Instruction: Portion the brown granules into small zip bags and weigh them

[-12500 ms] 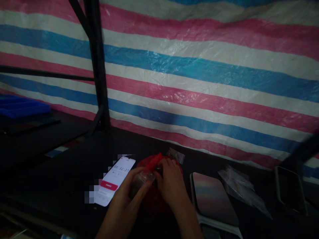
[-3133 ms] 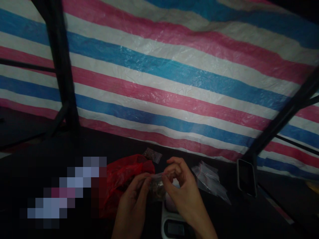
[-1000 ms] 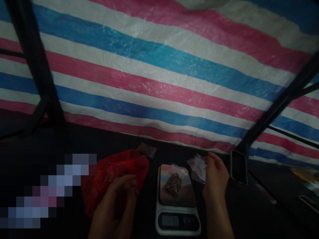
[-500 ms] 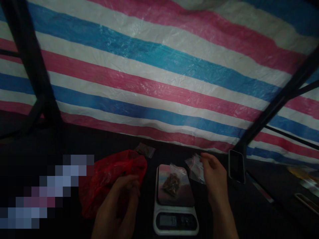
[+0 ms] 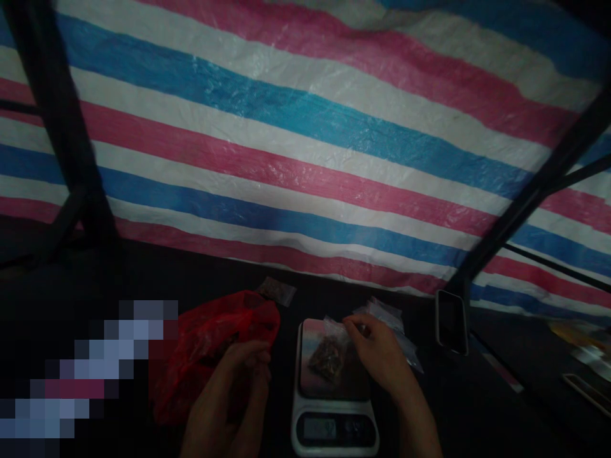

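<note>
A small clear bag of dark bits (image 5: 328, 352) lies on the shiny platform of a white kitchen scale (image 5: 334, 432). My right hand (image 5: 377, 353) reaches over the platform, its thumb and fingers pinched at the bag's top edge. My left hand (image 5: 238, 388) hovers beside the red plastic bag (image 5: 210, 346) with its fingers curled together; I cannot make out anything in them. The scene is very dark.
A heap of empty clear bags (image 5: 396, 327) lies right of the scale. A small filled bag (image 5: 277, 291) rests behind the red bag. A phone (image 5: 451, 321) stands propped at the right. A striped tarp (image 5: 305, 159) and dark frame bars (image 5: 62, 127) close the back.
My right hand has moved left from the heap of empty bags to the bag on the scale. My left hand has stayed by the red bag.
</note>
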A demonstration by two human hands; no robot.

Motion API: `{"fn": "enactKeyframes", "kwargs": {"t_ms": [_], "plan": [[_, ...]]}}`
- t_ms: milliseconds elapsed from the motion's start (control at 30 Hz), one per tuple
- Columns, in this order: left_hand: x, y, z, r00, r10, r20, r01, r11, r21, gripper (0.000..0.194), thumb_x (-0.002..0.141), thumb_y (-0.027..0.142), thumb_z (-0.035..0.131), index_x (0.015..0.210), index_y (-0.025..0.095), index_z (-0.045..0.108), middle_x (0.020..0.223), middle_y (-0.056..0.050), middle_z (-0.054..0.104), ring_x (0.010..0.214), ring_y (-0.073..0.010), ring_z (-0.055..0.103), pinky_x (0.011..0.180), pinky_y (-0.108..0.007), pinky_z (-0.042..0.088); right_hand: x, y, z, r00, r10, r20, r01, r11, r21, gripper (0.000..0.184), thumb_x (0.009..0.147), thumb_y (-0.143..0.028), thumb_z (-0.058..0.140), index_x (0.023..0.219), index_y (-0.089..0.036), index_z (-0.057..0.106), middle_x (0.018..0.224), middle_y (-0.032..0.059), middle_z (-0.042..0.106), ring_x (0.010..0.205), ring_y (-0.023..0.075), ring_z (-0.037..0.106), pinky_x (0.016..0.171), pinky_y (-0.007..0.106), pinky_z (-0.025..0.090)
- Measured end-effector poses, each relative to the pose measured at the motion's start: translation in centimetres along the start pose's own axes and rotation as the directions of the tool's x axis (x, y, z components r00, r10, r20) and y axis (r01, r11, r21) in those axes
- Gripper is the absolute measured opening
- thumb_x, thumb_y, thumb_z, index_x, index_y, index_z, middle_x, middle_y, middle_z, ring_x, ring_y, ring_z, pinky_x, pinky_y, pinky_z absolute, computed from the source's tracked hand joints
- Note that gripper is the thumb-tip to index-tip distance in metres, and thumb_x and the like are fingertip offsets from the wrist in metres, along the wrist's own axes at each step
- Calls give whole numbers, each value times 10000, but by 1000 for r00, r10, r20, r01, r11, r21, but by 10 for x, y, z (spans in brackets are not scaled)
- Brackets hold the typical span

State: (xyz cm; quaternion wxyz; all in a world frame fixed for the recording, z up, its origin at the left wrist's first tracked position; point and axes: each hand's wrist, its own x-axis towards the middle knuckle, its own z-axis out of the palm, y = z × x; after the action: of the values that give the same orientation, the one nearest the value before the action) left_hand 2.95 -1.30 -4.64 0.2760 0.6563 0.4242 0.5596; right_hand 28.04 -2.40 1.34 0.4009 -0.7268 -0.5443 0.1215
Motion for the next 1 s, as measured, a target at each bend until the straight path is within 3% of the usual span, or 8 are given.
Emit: {"fn": "enactKeyframes", "kwargs": {"t_ms": [400, 700, 1000], "plan": [[2, 2, -4, 999, -40, -3, 40, 999, -8, 162, 955, 326, 601, 1072, 286, 706, 1040, -27, 780, 921, -188, 787, 789, -234, 645, 0, 0, 0, 999, 15, 42, -12, 998, -60, 307, 912, -323, 549, 813, -233, 826, 829, 59, 820, 769, 248, 736, 771, 325, 529], [3, 1, -7, 997, -68, -28, 68, 998, 17, 186, 939, 370, 603, 1060, 278, 710, 1039, -28, 792, 935, -216, 794, 796, -268, 654, 0, 4, -4, 1000, 17, -7, -18, 997, -76, 321, 898, -373, 535, 845, -214, 809, 846, 81, 822, 772, 266, 731, 738, 349, 518], [1, -2, -9, 999, -44, -21, 44, 999, 19, 165, 974, 372, 598, 1088, 297, 691, 1078, -24, 783, 977, -202, 792, 844, -259, 650, -1, -3, -4, 1000, -8, -15, 7, 998, -64, 288, 902, -339, 550, 808, -240, 804, 862, 69, 826, 813, 269, 746, 802, 364, 542]]}}
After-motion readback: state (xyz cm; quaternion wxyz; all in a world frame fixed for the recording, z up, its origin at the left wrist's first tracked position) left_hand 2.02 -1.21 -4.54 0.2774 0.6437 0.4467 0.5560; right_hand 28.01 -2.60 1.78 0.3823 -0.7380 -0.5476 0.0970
